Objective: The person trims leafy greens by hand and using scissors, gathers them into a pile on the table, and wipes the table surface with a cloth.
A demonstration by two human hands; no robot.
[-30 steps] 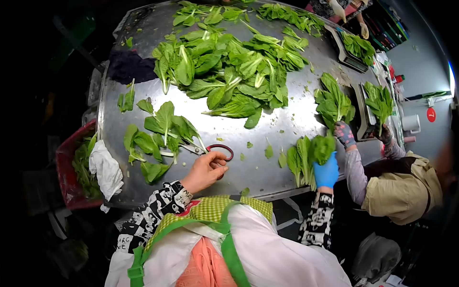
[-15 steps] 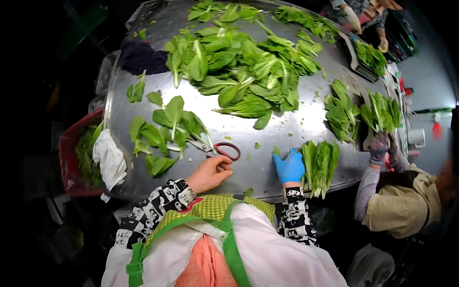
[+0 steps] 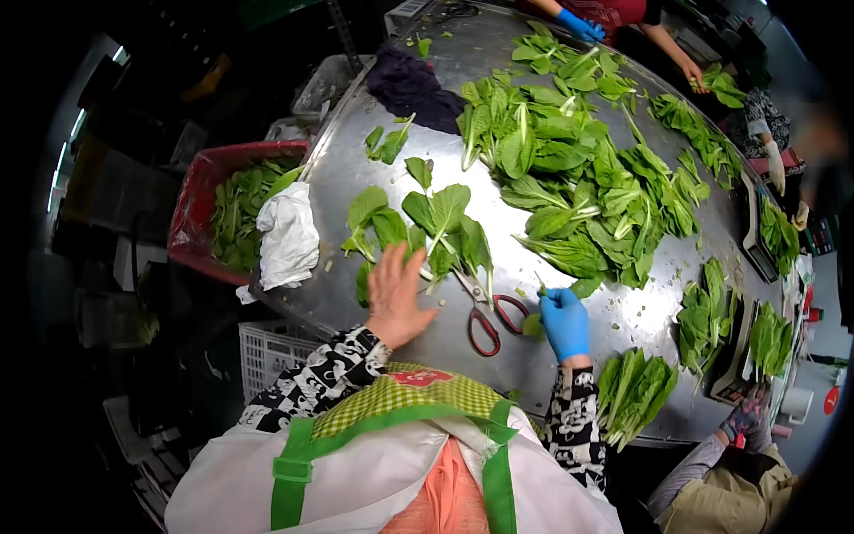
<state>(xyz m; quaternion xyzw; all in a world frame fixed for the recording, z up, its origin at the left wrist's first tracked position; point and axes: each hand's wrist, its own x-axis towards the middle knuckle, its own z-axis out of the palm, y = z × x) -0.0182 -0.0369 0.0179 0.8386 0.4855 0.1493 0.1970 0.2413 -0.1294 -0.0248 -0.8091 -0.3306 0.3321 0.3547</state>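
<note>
My left hand (image 3: pixel 398 295), bare, has its fingers spread over a small group of loose green leaves (image 3: pixel 445 214); whether it touches them I cannot tell. Scissors (image 3: pixel 478 292) with red handles lie on the metal table between my hands, blades toward those leaves. My right hand (image 3: pixel 566 326), in a blue glove, is closed in a pinch, with a small green leaf (image 3: pixel 533 327) showing at its fingers. Below it, near the table edge, lies a bundle of leafy greens (image 3: pixel 636 392).
A big heap of leafy greens (image 3: pixel 578 160) covers the table's middle. To the left stand a red bin (image 3: pixel 191 209) of leaves and a white cloth (image 3: pixel 287 236); a dark cloth (image 3: pixel 414 89) lies farther back. Co-workers stand at the right and far sides, near scales (image 3: pixel 756 227).
The view has turned left. My left hand has left the scissors' handles and spread over the loose leaves. My right hand has moved toward the scissors, away from the bundle.
</note>
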